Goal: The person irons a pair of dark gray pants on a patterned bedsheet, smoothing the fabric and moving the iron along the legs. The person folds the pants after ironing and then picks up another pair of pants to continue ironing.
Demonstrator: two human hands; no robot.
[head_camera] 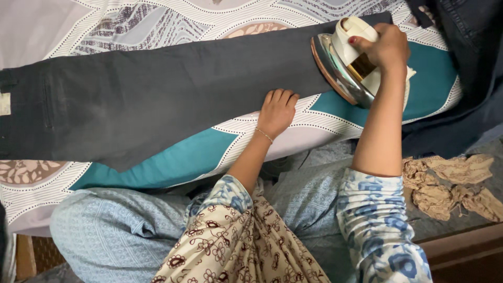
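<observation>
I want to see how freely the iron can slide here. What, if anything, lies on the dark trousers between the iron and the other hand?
Nothing visible does. The right hand grips the iron at one end of the dark trousers; the left hand presses flat on their near edge. The cloth between them lies bare.

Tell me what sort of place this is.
Probably a home bedroom: dark trousers lie on a patterned bedsheet, the right hand grips an iron, and the left hand presses the cloth.
</observation>
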